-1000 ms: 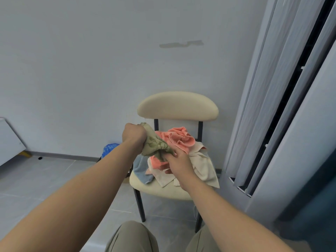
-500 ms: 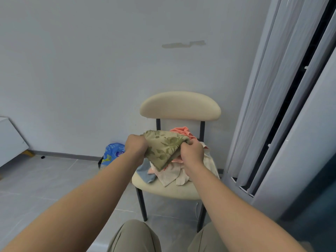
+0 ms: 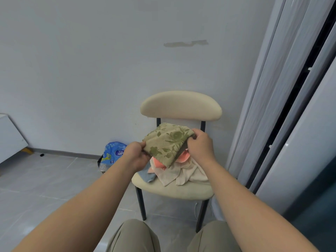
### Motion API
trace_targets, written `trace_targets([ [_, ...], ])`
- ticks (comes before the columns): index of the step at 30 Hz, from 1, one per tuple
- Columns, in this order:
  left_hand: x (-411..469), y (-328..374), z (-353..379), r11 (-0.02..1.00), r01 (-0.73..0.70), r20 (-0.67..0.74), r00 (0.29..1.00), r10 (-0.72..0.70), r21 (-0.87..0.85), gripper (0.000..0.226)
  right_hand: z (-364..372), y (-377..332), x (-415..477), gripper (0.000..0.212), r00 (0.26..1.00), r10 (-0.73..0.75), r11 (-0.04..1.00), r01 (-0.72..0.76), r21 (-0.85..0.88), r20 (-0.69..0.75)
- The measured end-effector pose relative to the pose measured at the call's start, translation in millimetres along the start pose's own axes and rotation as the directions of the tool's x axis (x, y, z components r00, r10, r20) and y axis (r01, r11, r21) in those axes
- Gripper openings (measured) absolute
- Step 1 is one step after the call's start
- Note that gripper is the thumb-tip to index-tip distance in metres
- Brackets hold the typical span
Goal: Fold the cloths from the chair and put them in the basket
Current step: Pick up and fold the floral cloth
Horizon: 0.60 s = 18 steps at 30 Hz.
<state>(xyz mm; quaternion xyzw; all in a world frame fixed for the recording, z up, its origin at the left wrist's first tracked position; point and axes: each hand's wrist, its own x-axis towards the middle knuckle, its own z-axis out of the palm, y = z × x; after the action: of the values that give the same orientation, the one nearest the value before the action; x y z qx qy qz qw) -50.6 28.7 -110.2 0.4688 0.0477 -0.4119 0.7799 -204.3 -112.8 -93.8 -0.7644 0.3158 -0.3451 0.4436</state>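
Left hand [image 3: 136, 155] and right hand [image 3: 200, 144] hold green cloth [image 3: 166, 143] above chair [image 3: 181, 106].

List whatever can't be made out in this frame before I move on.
Head view:
- Pile on the chair: the green cloth covers its top, so the cloths cannot be counted.
- Fingertips of the left hand and right hand: tucked behind the green cloth.
- Red print on a white cloth: too small to read.
- Basket: not plainly in view. A dark thing is mostly hidden under the blue bag.
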Motion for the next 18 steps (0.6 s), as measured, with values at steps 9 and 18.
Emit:
trace_targets([
  [9,-17.4,0.4,-3.9,0.995,0.052,0.25,0.965,-0.073,0.087,0.048,-6.9,-7.7,11.7,0.046,0.987,0.139,0.887,-0.16,0.434,0.08],
  [18,-24.3,8.4,9.7,0.891,0.029,0.281,0.944,-0.174,0.453,0.059,-12.4,-13.3,12.7,0.032,0.938,0.132,0.825,-0.283,0.489,0.32],
])
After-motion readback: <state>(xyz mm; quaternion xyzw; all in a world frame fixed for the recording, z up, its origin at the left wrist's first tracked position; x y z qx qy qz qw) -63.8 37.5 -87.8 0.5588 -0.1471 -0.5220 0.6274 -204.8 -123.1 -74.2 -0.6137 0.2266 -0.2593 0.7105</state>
